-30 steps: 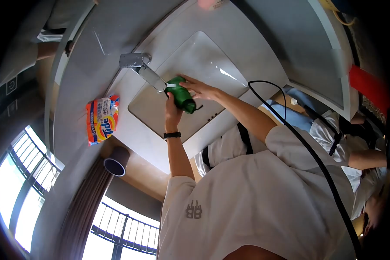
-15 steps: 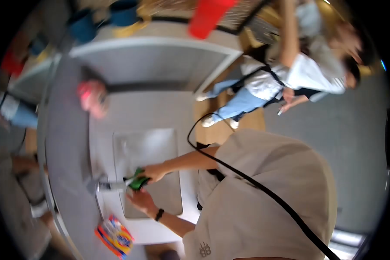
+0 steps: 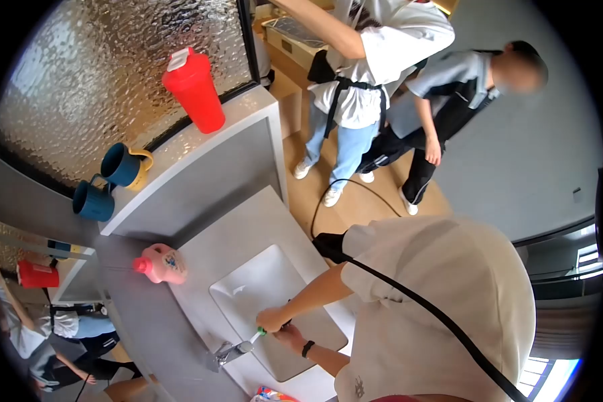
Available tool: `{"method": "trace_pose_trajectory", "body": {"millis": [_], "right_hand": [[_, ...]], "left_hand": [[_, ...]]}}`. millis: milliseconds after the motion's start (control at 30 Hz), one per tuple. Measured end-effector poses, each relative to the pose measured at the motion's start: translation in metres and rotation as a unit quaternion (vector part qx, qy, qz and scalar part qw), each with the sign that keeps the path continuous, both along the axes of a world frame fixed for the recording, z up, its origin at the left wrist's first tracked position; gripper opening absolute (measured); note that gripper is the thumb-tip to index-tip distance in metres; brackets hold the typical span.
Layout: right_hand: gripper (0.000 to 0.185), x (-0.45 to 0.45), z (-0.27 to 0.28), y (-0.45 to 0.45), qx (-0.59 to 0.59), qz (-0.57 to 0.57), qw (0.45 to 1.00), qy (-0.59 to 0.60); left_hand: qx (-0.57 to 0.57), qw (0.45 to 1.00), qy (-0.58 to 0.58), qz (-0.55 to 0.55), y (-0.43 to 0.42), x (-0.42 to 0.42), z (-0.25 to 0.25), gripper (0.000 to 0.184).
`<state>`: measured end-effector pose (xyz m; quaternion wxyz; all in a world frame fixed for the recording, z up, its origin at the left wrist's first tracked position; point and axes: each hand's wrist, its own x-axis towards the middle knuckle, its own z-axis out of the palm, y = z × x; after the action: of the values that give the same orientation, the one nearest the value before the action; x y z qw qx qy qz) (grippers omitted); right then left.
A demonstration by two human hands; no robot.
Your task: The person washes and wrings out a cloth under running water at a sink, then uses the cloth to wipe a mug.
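My right hand [image 3: 272, 319] is closed around a small green-and-black item [image 3: 261, 330], whose kind I cannot make out because the fingers cover most of it. Close beside it, my left hand [image 3: 290, 338], with a black band on the wrist, is curled against the dark part of the same item. Both hands are over the white sink basin [image 3: 248, 278], just in front of the chrome tap [image 3: 229, 353]. What looks like water runs from the spout onto the green part.
A pink bottle [image 3: 162, 263] stands on the counter behind the sink. A bright packet [image 3: 271, 394] shows at the bottom edge. Two blue mugs [image 3: 94, 199] and a red tumbler [image 3: 195, 90] stand on the ledge. Two people [image 3: 355, 87] stand beyond. A black cable [image 3: 422, 298] crosses my shirt.
The view has turned and shifted, so sink and hands appear lower and farther right. My hands have come closer together, and less of the green item shows.
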<state>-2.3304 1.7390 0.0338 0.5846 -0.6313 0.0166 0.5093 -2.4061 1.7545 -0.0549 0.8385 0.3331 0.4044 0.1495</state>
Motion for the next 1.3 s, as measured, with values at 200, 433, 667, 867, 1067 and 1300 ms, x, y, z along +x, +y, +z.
{"method": "trace_pose_trajectory", "body": {"millis": [200, 433, 667, 867, 1067, 1300], "right_hand": [[0.028, 0.086, 0.039, -0.015, -0.003, 0.110, 0.994, 0.004], [0.042, 0.098, 0.039, -0.042, 0.082, 0.120, 0.932, 0.331], [0.046, 0.156, 0.014, -0.031, 0.050, 0.329, 0.886, 0.322], [0.061, 0.156, -0.012, 0.001, -0.081, 0.417, 0.842, 0.333], [0.045, 0.179, -0.104, 0.064, -0.021, 0.633, 0.771, 0.064], [0.049, 0.091, -0.112, 0.117, 0.212, 0.735, 0.441, -0.470]], "left_hand": [[-0.071, 0.987, -0.139, 0.027, 0.012, -0.028, -0.025, 0.056], [-0.252, 0.945, -0.183, 0.098, -0.020, 0.027, 0.028, 0.051], [-0.277, 0.896, -0.269, 0.220, -0.047, -0.015, 0.083, 0.046], [0.225, 0.913, 0.064, 0.335, -0.057, 0.017, 0.069, 0.051], [0.095, 0.893, -0.099, 0.429, -0.059, 0.039, 0.102, 0.075], [0.087, 0.873, 0.180, 0.445, -0.064, 0.038, 0.029, 0.028]]}}
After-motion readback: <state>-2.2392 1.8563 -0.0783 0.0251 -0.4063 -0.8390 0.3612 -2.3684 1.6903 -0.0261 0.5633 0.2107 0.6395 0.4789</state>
